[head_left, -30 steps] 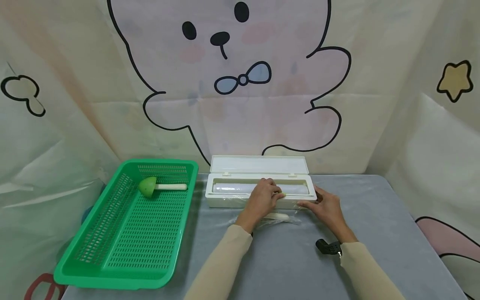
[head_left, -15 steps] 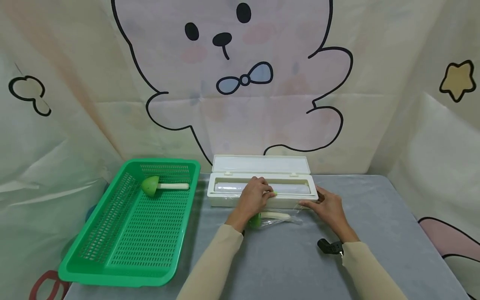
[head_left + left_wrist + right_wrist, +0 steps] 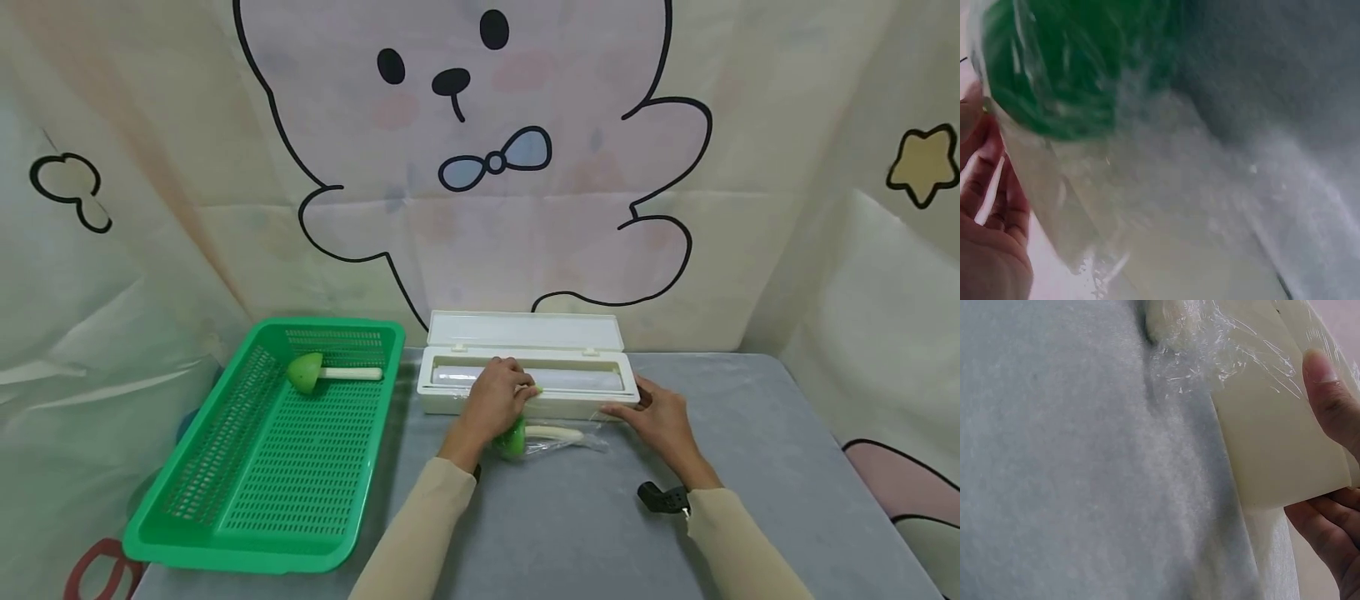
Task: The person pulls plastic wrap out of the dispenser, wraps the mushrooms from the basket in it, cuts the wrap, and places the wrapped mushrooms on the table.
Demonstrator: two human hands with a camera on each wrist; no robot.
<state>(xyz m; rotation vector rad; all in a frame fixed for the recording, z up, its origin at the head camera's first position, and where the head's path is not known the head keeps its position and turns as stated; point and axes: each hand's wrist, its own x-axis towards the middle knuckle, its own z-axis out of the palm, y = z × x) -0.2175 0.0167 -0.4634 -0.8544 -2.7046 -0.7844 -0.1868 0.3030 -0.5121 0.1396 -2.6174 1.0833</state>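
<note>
Here, the left hand [image 3: 491,402] holds a green tab [image 3: 539,389], the right hand [image 3: 662,419] a box [image 3: 576,407].

Glossy, crinkled clear plastic film [image 3: 595,442] catches the light over a smooth green-headed utensil [image 3: 513,439], alongside a dispenser box [image 3: 573,408] of smooth, pale plastic with a shiny roll [image 3: 585,380] inside, a glossy, perforated plastic basket [image 3: 292,467], a matt, cloth-like table cover [image 3: 592,542] and a creased, fabric-like backdrop [image 3: 525,217].
</note>
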